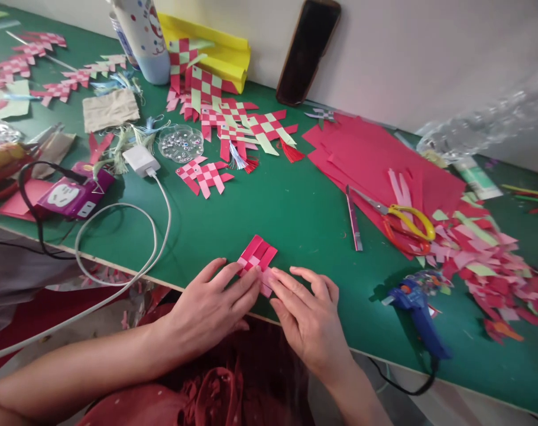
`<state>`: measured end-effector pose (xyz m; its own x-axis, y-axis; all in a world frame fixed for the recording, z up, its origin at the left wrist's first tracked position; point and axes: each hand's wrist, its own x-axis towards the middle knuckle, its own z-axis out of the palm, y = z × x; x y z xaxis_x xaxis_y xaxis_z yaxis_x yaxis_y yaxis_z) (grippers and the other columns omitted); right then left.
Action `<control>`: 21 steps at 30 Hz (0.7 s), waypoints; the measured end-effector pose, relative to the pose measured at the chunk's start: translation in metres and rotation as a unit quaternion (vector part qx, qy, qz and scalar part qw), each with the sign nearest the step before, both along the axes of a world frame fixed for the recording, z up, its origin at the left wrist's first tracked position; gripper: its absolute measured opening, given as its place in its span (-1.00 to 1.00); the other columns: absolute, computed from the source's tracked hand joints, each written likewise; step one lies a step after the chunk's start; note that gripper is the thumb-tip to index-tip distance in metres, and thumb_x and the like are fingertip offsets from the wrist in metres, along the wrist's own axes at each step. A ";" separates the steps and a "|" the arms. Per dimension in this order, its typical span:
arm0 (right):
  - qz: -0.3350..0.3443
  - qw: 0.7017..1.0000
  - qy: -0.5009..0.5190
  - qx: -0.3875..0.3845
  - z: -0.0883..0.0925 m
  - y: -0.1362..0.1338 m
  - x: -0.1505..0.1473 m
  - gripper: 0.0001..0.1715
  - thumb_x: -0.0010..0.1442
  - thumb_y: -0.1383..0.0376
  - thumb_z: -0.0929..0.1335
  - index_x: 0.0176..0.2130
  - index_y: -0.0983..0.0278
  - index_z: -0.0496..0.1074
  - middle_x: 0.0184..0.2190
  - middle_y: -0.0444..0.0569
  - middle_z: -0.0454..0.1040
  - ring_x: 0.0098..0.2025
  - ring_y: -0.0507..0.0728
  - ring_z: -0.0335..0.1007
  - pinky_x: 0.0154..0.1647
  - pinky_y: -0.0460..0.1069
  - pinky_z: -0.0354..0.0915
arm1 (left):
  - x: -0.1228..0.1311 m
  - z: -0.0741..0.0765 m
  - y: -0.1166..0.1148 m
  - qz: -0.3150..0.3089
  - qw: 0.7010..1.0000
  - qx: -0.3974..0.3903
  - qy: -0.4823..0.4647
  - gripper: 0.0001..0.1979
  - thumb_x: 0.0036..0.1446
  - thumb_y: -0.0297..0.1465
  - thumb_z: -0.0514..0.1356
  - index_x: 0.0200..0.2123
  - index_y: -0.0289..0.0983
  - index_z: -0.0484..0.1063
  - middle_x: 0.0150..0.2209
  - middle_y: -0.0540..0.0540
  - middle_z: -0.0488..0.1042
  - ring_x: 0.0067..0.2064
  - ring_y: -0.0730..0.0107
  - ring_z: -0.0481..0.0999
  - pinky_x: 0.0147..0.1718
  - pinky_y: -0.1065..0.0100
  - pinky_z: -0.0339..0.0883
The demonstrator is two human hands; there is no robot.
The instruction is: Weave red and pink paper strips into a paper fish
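Presently in work: a small woven square of deep-red and pale-pink paper strips (256,254) lies on the flat green surface (295,213), close to its near edge; the step looks like snugging the interlaced strips together.
Left hand: (211,302) it reaches in from the left of the woven square, palm down, fingers stretched over its lower left part, thumb mostly hidden.
Right hand: (311,307) it lies to the lower right of the square, fingers bent, fingertips at a pink end, thumb below them.
Grip: fingers of both hands rest on the paper; whether either hand pinches it, I cannot tell.
Next move: by this pose, it seems to call for steadying the crossings with one hand while the other evens the pink end, lightly, since thin paper would crease.
Scissors: a metal pair with yellow and red handles (395,209) lies beyond and right of the square, untouched.
Glue gun: blue plastic (415,307), well to the square's right, untouched.
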<state>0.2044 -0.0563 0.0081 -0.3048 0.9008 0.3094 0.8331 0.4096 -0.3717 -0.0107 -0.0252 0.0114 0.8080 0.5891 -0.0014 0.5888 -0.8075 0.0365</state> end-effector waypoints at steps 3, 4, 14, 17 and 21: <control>0.005 0.999 0.029 -0.016 0.005 0.007 0.001 -0.74 0.35 0.31 0.30 0.00 0.17 0.49 -0.07 -0.12 0.61 -0.02 0.15 0.42 0.04 0.14 0.13 | 0.005 0.003 0.002 0.008 1.000 -0.001 -0.002 -0.23 0.10 0.07 0.24 0.26 -0.22 0.26 0.26 -0.09 0.32 0.13 0.09 0.29 0.15 0.05 0.22; 0.005 0.999 0.035 -0.024 0.007 0.009 0.002 -0.75 0.36 0.32 0.28 -0.01 0.18 0.48 -0.09 -0.11 0.62 -0.05 0.13 0.43 0.03 0.12 0.14 | 0.006 0.004 0.002 0.013 1.000 -0.003 -0.003 -0.19 0.10 0.10 0.22 0.28 -0.22 0.21 0.25 -0.10 0.33 0.12 0.08 0.30 0.15 0.02 0.22; -0.010 0.994 -0.009 -0.111 0.022 0.048 0.009 -0.79 0.37 0.26 0.23 -0.11 0.19 0.44 -0.25 -0.07 0.61 -0.21 0.13 0.52 -0.19 0.04 0.34 | 0.016 -0.009 -0.008 0.063 0.997 0.002 -0.048 -0.07 0.05 0.24 0.10 0.35 -0.19 0.10 0.24 -0.08 0.33 0.15 0.01 0.25 0.18 -0.13 0.13; -0.024 0.993 -0.035 -0.106 0.017 0.062 0.003 -0.80 0.33 0.23 0.28 -0.10 0.21 0.45 -0.17 -0.01 0.56 -0.16 0.16 0.50 -0.19 0.04 0.36 | 0.016 -0.012 -0.010 0.073 0.996 0.000 -0.055 -0.07 0.03 0.22 0.16 0.34 -0.16 0.12 0.24 -0.06 0.33 0.14 0.01 0.26 0.19 -0.13 0.13; -0.048 0.989 -0.054 -0.128 0.012 0.071 -0.005 -0.82 0.25 0.26 0.36 -0.11 0.21 0.43 -0.13 0.02 0.50 -0.07 0.22 0.43 -0.08 0.11 0.34 | 0.016 -0.014 -0.011 0.083 0.995 -0.004 -0.055 -0.12 0.06 0.17 0.19 0.34 -0.15 0.12 0.25 -0.06 0.31 0.15 0.03 0.26 0.20 -0.11 0.13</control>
<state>0.1992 0.0144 0.0197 -0.2335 0.9716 0.0388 0.9036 0.2316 -0.3603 0.0052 -0.0365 -0.0023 0.6957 0.7143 0.0761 0.7057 -0.6994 0.1135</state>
